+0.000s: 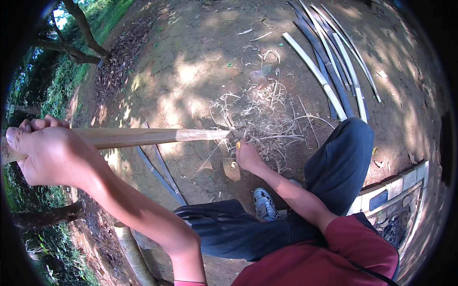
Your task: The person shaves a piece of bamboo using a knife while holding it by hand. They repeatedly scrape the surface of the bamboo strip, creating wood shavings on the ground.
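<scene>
My left hand [55,150] is closed around one end of a long, pale bamboo strip [143,138], which lies roughly level across the view. Its far end, whitish and scraped, reaches my right hand [249,156]. That hand is closed on a small yellow-handled tool [238,145] at the strip's tip; the tool is mostly hidden by the fingers, so its exact kind is unclear. Thin curled shavings [272,114] lie in a heap on the ground just beyond my right hand.
Several long split bamboo strips [329,57] lie at the far right, and two dark strips [162,171] lie below the held one. A brick edging [393,188] runs at the right. Tree branches [86,33] and greenery stand at the left, a thick pole [131,248] at lower left.
</scene>
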Demonstrator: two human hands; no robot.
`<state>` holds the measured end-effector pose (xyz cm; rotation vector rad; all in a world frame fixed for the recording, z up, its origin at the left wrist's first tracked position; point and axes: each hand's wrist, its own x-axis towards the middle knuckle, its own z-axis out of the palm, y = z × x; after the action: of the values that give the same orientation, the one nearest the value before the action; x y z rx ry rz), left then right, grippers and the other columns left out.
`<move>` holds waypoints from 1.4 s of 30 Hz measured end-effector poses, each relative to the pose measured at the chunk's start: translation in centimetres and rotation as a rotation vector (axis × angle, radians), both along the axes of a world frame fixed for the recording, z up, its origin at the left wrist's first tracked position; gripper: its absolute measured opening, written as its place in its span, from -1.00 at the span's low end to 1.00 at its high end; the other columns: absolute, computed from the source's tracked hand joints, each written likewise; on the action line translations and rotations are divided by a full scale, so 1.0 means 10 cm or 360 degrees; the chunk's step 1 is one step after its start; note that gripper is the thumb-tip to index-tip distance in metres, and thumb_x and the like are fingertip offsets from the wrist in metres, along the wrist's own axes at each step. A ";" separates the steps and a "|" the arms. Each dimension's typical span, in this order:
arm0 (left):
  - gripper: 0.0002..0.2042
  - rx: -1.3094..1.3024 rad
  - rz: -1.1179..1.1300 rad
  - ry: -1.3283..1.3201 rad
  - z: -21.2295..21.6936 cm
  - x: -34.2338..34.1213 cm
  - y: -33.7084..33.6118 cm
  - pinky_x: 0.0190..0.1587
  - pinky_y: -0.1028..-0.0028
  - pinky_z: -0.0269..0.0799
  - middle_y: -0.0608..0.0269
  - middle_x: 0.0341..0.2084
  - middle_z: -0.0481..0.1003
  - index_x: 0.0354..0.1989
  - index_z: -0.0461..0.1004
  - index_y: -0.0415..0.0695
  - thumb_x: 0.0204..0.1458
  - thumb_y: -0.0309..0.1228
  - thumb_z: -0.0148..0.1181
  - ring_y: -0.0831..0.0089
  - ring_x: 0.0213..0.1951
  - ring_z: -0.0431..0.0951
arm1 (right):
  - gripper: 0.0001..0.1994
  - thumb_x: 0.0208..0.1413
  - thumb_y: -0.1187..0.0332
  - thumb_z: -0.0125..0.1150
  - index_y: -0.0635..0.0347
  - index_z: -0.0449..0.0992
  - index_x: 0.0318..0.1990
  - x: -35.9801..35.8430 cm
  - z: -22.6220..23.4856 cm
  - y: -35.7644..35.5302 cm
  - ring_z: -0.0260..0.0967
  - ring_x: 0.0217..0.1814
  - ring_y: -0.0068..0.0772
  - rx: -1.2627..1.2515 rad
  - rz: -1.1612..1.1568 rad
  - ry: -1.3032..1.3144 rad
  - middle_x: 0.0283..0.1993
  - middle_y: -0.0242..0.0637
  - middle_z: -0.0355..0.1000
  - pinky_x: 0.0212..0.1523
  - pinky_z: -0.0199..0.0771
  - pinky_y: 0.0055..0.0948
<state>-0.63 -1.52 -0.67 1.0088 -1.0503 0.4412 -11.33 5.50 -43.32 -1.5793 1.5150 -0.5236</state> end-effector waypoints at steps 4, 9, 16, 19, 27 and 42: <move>-0.75 -0.0026 0.0022 -0.0083 0.11 0.07 0.10 -0.62 0.56 0.16 0.27 -0.68 0.23 -0.49 0.22 -0.28 0.22 -0.41 -0.18 0.50 -0.64 0.28 | -0.77 0.18 0.41 -0.05 0.40 0.16 -0.12 0.07 0.34 0.05 0.42 -0.40 0.32 -0.0057 0.0111 -0.0164 -0.51 0.23 0.42 -0.35 0.35 0.19; -0.72 -0.0035 -0.0096 0.0006 0.03 0.03 -0.02 -0.62 0.57 0.16 0.27 -0.68 0.25 -0.48 0.25 -0.26 0.26 -0.36 -0.16 0.51 -0.65 0.29 | -0.79 0.16 0.45 -0.05 0.40 0.18 -0.13 -0.14 -0.45 -0.01 0.42 -0.39 0.34 -0.0053 -0.0016 0.0158 -0.49 0.27 0.42 -0.35 0.38 0.15; -0.71 -0.0053 0.0003 0.0079 0.02 0.10 0.08 -0.62 0.58 0.17 0.32 -0.69 0.29 -0.45 0.28 -0.24 0.29 -0.32 -0.13 0.57 -0.66 0.28 | -0.71 0.11 0.46 -0.01 0.47 0.22 -0.06 0.02 0.17 0.07 0.46 -0.24 0.31 0.0071 0.0145 -0.0049 -0.36 0.32 0.44 -0.21 0.43 0.11; -0.72 -0.0083 -0.0070 0.0116 0.02 -0.02 0.04 -0.61 0.58 0.17 0.32 -0.70 0.27 -0.45 0.28 -0.25 0.29 -0.33 -0.13 0.58 -0.65 0.27 | -0.69 0.13 0.44 -0.02 0.44 0.18 -0.04 -0.09 -0.77 0.07 0.46 -0.30 0.32 0.0145 -0.0024 0.0284 -0.41 0.26 0.46 -0.29 0.42 0.11; -0.74 -0.0071 -0.0017 0.0124 0.00 0.11 0.12 -0.60 0.60 0.14 0.33 -0.70 0.24 -0.41 0.28 -0.27 0.28 -0.35 -0.12 0.60 -0.65 0.21 | -0.73 0.19 0.42 -0.04 0.45 0.19 -0.06 0.07 0.26 0.06 0.44 -0.40 0.30 -0.0148 0.0130 0.0044 -0.50 0.24 0.43 -0.37 0.41 0.12; -0.82 0.0211 -0.0316 -0.0236 -0.16 0.83 0.26 -0.51 0.60 0.09 0.32 -0.55 0.20 -0.25 0.30 -0.26 0.25 -0.43 -0.23 0.60 -0.54 0.20 | -0.77 0.20 0.35 -0.04 0.29 0.23 -0.08 -0.09 0.35 -0.03 0.45 -0.42 0.22 -0.0019 0.0029 -0.0251 -0.53 0.16 0.41 -0.42 0.31 0.04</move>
<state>7.64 1.07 -2.28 0.9879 -1.3135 0.2898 -12.23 5.15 -39.82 -1.5227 1.3800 -0.6328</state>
